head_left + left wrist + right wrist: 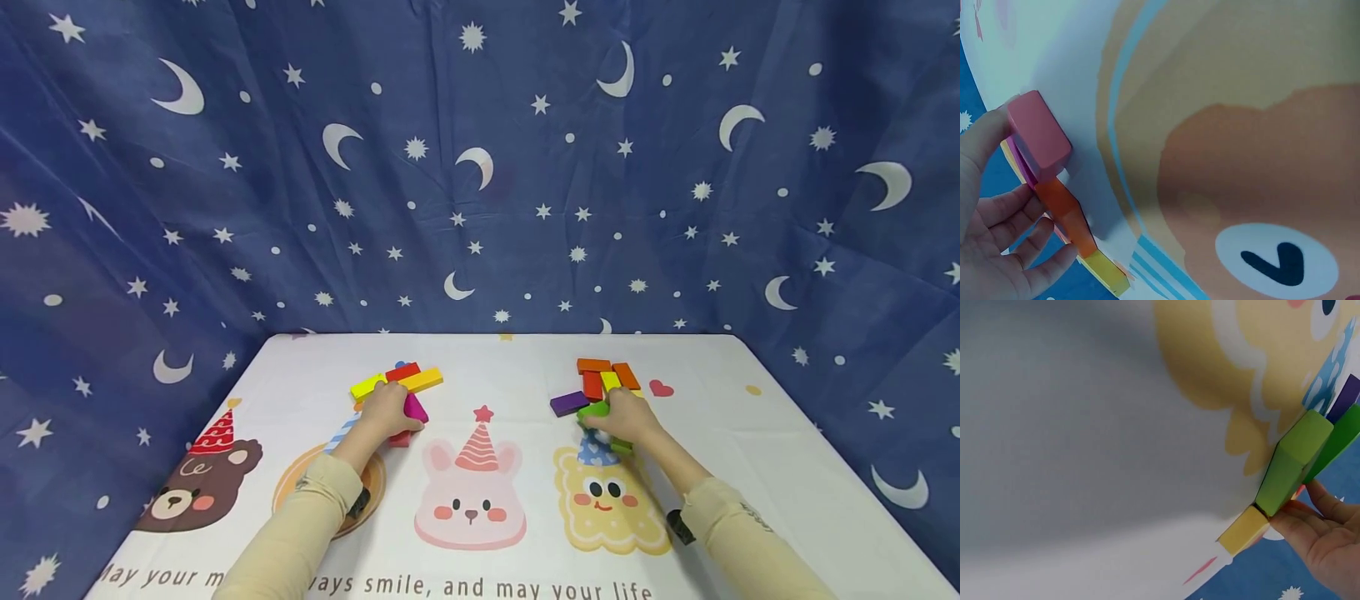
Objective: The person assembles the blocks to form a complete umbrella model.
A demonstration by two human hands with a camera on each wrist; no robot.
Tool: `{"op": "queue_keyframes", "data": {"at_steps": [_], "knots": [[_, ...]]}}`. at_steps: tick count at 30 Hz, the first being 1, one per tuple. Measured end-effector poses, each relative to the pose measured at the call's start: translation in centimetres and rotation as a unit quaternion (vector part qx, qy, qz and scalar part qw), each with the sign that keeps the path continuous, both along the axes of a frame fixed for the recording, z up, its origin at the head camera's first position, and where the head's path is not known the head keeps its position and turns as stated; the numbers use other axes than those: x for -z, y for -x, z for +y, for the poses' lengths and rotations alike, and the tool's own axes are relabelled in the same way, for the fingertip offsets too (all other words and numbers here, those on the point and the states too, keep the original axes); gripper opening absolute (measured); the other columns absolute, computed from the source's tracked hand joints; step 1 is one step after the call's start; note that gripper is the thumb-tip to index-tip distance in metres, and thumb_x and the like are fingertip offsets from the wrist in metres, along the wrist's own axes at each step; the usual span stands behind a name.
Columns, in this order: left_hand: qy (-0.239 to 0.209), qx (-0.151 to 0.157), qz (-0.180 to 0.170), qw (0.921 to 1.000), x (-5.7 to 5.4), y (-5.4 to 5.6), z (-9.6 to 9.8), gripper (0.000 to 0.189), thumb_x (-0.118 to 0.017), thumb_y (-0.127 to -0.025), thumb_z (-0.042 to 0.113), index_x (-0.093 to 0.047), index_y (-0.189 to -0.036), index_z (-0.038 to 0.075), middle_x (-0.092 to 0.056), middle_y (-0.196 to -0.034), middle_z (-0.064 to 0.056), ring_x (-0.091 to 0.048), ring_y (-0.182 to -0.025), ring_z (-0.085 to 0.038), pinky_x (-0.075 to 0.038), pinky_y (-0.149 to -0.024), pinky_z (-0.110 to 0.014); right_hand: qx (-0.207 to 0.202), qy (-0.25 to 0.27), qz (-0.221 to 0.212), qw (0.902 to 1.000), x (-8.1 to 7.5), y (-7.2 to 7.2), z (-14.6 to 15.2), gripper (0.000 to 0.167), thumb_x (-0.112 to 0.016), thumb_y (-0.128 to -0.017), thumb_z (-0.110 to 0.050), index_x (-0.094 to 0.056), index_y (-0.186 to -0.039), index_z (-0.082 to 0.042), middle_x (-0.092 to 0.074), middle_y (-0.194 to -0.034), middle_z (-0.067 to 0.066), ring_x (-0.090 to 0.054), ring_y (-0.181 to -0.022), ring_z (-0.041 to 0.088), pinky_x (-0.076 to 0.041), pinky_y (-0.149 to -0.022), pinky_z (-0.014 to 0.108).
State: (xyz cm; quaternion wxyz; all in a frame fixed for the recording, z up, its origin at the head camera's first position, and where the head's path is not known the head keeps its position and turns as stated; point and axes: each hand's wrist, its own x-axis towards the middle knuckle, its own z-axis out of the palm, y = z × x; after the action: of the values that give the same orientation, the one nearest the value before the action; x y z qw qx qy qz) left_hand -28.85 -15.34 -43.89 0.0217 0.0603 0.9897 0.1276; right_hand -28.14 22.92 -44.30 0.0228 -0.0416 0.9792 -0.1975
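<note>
My left hand (386,412) pinches a magenta block (415,407) between thumb and fingers, over a small cluster of coloured blocks. Nearest the thumb in the left wrist view is a pink-red block (1040,134); an orange block (1066,212) lies by the fingertips, with a yellow block (1107,272) beyond. On the other side, my right hand (632,415) holds a bright green block (592,412), tilted, at the front of a second cluster. A lighter green block (1294,459) stands right beside the fingers in the right wrist view, next to a yellow block (1244,530).
Behind the left hand lie a red block (403,372) and a yellow-orange block (422,380). Around the right hand are a purple block (569,404), a red block (592,385) and orange blocks (594,365). The white printed tablecloth (517,450) meets a blue starry curtain (480,167).
</note>
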Motion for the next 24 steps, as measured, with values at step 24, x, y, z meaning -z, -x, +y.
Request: {"op": "queue_keyframes", "data": {"at_steps": [24], "knots": [[-0.033, 0.050, 0.004, 0.9982, -0.7, -1.0, 0.5, 0.062, -0.087, -0.062, 0.035, -0.065, -0.108, 0.001, -0.061, -0.096, -0.009, -0.052, -0.092, -0.023, -0.054, -0.076, -0.037, -0.085, 0.042, 0.019, 0.9953, -1.6, -0.2, 1.1, 0.050, -0.073, -0.077, -0.028, -0.057, -0.101, 0.013, -0.058, -0.077, 0.010, -0.049, -0.063, 0.015, -0.044, -0.056, 0.023]]}}
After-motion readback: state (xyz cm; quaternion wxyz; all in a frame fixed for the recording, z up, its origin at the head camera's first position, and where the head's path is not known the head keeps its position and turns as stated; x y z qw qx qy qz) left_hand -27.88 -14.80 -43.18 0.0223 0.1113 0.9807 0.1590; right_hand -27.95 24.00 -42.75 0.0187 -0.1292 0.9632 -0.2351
